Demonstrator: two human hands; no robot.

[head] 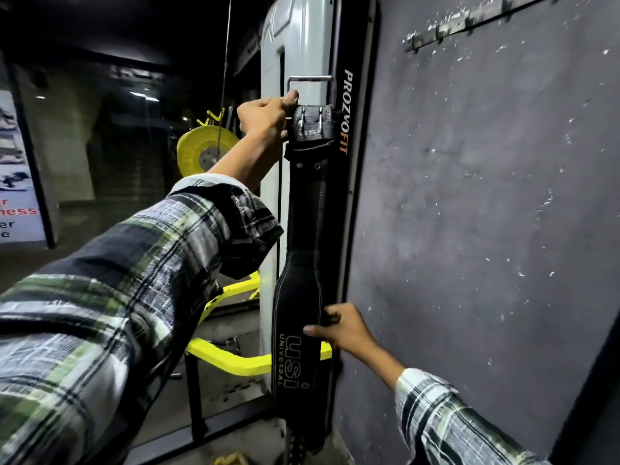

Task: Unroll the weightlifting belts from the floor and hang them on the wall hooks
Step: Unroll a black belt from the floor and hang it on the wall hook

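Head view: 1 belt (303,297) in frame, black leather, unrolled, hanging vertical at centre against the machine upright (345,196) marked PROZVOFIT. White "USI UNIVERSAL" print on the wide section toward 6 o'clock. Buckle (310,82) is at the top end, 12 o'clock from centre: 1 metal frame, 2 prongs lying on the leather below it.

2 hands, both on the belt. Left hand (265,119) raised toward 12 o'clock, fingers curled round the buckle end, grasping it from the belt's 9 o'clock side. Right hand (339,325) lower, toward 5 o'clock, thumb across the front of the wide section and fingers behind the edge, pinching it. 2 plaid sleeves (151,263).

Dark grey wall (486,213) fills the 3 o'clock side. 1 hook rail (476,20) at 1 o'clock, well apart from the belt; hook count not readable.

1 yellow weight plate (201,152) at 10 o'clock. Yellow machine frame (235,360) at 7 o'clock, behind the belt
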